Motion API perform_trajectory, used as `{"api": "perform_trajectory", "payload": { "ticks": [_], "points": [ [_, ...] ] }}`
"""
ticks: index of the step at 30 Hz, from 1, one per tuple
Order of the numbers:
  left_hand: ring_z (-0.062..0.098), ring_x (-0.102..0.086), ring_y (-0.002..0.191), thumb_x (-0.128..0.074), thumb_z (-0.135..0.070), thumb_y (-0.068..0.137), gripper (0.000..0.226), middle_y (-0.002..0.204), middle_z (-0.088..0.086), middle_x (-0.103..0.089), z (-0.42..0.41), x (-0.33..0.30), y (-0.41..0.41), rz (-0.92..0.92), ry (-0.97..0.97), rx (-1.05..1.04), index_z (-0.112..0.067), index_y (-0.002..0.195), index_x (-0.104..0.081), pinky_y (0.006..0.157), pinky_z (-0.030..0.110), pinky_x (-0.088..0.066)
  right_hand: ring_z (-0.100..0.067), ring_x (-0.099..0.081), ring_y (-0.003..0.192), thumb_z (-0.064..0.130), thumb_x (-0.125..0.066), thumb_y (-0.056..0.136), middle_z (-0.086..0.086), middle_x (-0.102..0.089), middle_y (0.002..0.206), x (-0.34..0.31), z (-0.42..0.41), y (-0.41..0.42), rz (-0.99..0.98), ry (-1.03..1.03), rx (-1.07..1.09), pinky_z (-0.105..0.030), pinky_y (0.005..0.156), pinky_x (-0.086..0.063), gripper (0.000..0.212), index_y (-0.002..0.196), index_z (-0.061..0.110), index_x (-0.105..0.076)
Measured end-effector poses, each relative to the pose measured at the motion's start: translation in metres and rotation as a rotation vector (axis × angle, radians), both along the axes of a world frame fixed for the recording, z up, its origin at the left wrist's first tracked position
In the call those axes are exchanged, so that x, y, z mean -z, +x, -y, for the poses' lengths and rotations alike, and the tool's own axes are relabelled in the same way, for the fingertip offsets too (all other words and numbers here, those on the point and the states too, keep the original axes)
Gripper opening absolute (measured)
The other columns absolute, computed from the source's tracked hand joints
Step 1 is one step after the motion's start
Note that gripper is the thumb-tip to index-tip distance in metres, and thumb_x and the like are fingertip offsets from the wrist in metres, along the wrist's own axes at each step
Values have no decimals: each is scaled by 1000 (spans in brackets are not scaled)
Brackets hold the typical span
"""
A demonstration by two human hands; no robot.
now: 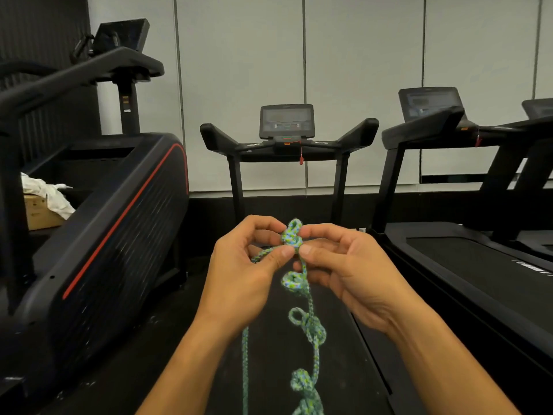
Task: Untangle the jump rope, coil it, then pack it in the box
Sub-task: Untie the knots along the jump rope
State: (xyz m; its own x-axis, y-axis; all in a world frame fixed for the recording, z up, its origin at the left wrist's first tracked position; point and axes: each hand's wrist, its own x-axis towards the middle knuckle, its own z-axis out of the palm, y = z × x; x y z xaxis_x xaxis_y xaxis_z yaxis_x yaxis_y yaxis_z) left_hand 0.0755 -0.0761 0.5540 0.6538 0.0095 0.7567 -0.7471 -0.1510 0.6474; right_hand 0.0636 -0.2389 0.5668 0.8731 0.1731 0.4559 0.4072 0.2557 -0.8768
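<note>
Since the jump rope has a whole string of knots hanging down in front of the person, the step right now looks like picking the top one loose. It's a green-blue braided cord, held up at about chest height over the treadmill belt, with at least three more knots dangling below and a plain strand running down on the left side.

The left hand pinches the cord just under the top knot with thumb and forefinger, other fingers curled behind. The right hand does the same from the other side, its thumb tip nearly touching the left one.

My take on doing it well: don't yank the ends, that only tightens braided cord. Push slack into the knot, roll it between the thumbs, then tease out one loop. Work top to bottom so the freed length doesn't re-tangle.

A cardboard box with white cloth on it sits far left behind the stepper machine, possibly the packing box, can't say for sure.
</note>
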Motion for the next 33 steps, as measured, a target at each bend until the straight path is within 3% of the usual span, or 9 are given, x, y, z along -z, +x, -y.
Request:
{"api": "perform_trajectory", "payload": {
  "ticks": [3, 6, 11, 19, 25, 33],
  "points": [
    [9, -64, 70, -82, -8, 80, 30, 87, -1, -73, -1, 0, 1, 12, 12, -30, -33, 90, -69, 67, 27, -54, -24, -70, 79, -7, -66, 86, -17, -75, 90, 2, -2, -1, 66, -85, 71, -34, 73, -56, 28, 110, 6, -64],
    [11, -65, 72, -81, -9, 80, 29, 89, -4, -73, -2, 1, 2, 24, 35, -55, -33, 92, -69, 71, 31, -57, -18, -72, 75, -7, -67, 86, -10, -77, 85, 2, -3, -1, 124, -110, 122, -23, 63, -54, 27, 107, 9, -62],
    [8, -62, 71, -75, -4, 85, 32, 91, -10, -74, -2, 2, 3, 32, 55, -85, -35, 94, -68, 73, 36, -55, -15, -72, 71, -8, -64, 88, -11, -75, 83, 4, -3, 2, 172, -127, 165, -18, 62, -52, 23, 106, 7, -65],
    [24, -66, 74, -76, -14, 86, 26, 85, -6, -74, 0, 3, 5, 54, 54, -127, -38, 96, -71, 77, 55, -56, -19, -72, 74, 3, -62, 93, -13, -76, 82, 7, -2, 5, 297, -265, 257, -32, 73, -56, 19, 107, 16, -66],
    [9, -71, 91, -76, -12, 87, 24, 91, -12, -75, 2, 4, 5, 31, 38, -128, -35, 92, -70, 86, 46, -58, -17, -73, 77, 8, -64, 93, -3, -76, 84, 9, -2, 7, 358, -352, 327, -37, 74, -59, 18, 104, 23, -67],
    [5, -71, 90, -73, -18, 89, 17, 92, -17, -74, 6, 5, 4, 58, 69, -151, -33, 96, -69, 83, 32, -56, -12, -71, 67, 17, -66, 93, 3, -74, 76, 12, -1, 8, 408, -428, 447, -34, 67, -60, 7, 96, 22, -67]
  ]
}}
